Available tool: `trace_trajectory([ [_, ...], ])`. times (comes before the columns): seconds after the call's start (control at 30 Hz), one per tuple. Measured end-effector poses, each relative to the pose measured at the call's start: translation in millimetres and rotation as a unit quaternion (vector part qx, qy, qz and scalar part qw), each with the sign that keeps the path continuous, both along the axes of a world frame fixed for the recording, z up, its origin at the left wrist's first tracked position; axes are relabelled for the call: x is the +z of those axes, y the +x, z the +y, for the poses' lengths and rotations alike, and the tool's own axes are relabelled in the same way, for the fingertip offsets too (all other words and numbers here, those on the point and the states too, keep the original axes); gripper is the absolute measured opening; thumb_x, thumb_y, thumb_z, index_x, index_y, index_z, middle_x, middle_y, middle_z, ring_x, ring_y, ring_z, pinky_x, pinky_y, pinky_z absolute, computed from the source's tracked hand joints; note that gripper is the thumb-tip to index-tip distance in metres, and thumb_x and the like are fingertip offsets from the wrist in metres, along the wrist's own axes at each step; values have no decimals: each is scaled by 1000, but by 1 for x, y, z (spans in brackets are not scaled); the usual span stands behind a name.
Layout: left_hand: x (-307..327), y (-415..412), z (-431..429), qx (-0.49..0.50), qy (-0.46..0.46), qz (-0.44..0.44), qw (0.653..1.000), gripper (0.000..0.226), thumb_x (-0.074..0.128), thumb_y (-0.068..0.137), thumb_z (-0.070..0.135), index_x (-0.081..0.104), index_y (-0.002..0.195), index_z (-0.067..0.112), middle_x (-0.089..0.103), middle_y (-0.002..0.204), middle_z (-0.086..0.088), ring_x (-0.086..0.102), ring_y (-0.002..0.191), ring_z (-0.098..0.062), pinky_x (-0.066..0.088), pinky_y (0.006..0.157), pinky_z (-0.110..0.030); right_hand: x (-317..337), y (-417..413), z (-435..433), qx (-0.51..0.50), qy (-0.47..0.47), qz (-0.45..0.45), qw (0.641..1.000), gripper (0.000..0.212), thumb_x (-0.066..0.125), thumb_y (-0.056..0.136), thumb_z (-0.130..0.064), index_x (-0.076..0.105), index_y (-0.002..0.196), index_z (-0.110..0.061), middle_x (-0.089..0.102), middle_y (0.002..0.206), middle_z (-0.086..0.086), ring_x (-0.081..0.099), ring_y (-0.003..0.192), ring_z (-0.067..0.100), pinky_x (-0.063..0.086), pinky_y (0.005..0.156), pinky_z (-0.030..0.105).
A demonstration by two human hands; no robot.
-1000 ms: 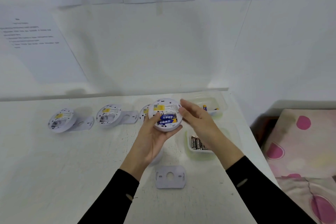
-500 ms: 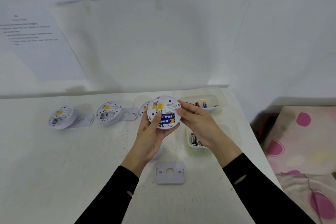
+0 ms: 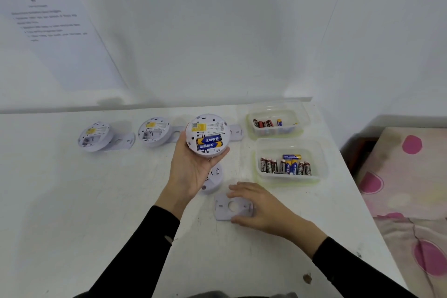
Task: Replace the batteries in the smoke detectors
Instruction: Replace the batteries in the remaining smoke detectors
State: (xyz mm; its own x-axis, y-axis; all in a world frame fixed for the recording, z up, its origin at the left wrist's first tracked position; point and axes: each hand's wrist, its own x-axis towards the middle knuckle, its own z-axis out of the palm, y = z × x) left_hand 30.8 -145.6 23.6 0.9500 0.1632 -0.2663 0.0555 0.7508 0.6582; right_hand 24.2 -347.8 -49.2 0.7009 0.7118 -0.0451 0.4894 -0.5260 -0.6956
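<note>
Item: smoke detector [image 3: 207, 136], back up, two blue batteries seated in its open bay; cupped in the left hand [image 3: 191, 172], fingers wrapped under its rim, held above the table [image 3: 72, 201]. Right hand [image 3: 261, 208]: fingers and thumb set on opposite edges of the mounting plate [image 3: 232, 206] lying flat; whether the pinch has closed cannot be told. Risks, as judged: plate offered up misaligned, so its tabs miss their slots; detector tilted and a battery springing loose; plate slipping from a thin edge grip. Nearby: two open detectors [image 3: 95, 136] [image 3: 153, 131] awaiting cells; two tubs of batteries [image 3: 285, 166] [image 3: 273, 123], easily confused, used for fresh
</note>
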Motion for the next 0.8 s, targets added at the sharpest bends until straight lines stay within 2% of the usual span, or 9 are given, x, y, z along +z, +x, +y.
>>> trace_trajectory([
  [0.07, -1, -4, -1, -1, 0, 2, 1000, 50, 29, 107, 42, 50, 141, 12, 62, 136, -15, 60, 125, -35, 48, 101, -56, -8, 0, -1, 12, -9, -31, 999, 56, 73, 78, -48, 57, 129, -29, 51, 139, -13, 36, 132, 1, 21, 109, 11],
  [0.17, -3, -10, 0, 1, 0, 1, 1000, 50, 27, 108, 41, 50, 141, 13, 62, 135, -14, 60, 124, -34, 48, 101, -56, -9, -1, 0, 9, 10, -45, 999, 50, 71, 79, -42, 57, 125, -28, 54, 130, -11, 42, 123, 3, 34, 105, 22],
  [0.27, -5, -16, 2, 0, 8, -2, 1000, 48, 29, 107, 40, 50, 141, 13, 63, 135, -14, 59, 125, -35, 46, 104, -58, 1, -7, -1, 8, 46, -23, 999, 50, 73, 77, -33, 54, 123, -31, 51, 123, -14, 42, 115, 3, 36, 95, 16],
  [0.33, -4, -19, 6, 0, 15, -7, 1000, 48, 31, 107, 38, 50, 141, 11, 62, 136, -15, 59, 125, -36, 43, 106, -61, 16, -11, -4, -8, 90, -16, 996, 50, 76, 75, -28, 53, 120, -31, 49, 121, -16, 43, 114, 4, 37, 93, 16],
  [0.43, -4, -20, 10, 2, 29, -16, 999, 49, 31, 105, 33, 47, 144, 7, 59, 138, -18, 57, 126, -39, 43, 104, -63, 50, -9, -3, -54, 198, -72, 976, 48, 79, 72, -19, 56, 114, -22, 51, 120, -10, 48, 114, 13, 39, 95, 22],
  [0.57, -2, -20, 3, -11, 36, -17, 999, 51, 32, 103, 31, 39, 149, 8, 53, 144, -21, 53, 130, -42, 48, 99, -62, 83, 7, 16, -148, 259, -153, 942, 41, 81, 75, -26, 58, 109, -24, 56, 120, -12, 47, 117, 8, 38, 98, 26],
  [0.7, 2, -20, -12, -24, 21, -29, 999, 51, 32, 102, 29, 40, 149, 10, 53, 144, -21, 53, 130, -41, 45, 102, -63, 88, 15, 44, -217, 286, -144, 922, 43, 81, 73, -35, 59, 108, -23, 57, 112, -19, 50, 106, 5, 43, 92, 31],
  [0.8, 7, -20, -19, -40, 26, -27, 998, 54, 25, 102, 29, 44, 146, 3, 58, 138, -23, 59, 122, -35, 56, 91, -48, 83, 16, 60, -243, 265, -159, 919, 45, 76, 71, -45, 59, 108, -26, 57, 108, -20, 52, 101, 8, 40, 90, 29],
])
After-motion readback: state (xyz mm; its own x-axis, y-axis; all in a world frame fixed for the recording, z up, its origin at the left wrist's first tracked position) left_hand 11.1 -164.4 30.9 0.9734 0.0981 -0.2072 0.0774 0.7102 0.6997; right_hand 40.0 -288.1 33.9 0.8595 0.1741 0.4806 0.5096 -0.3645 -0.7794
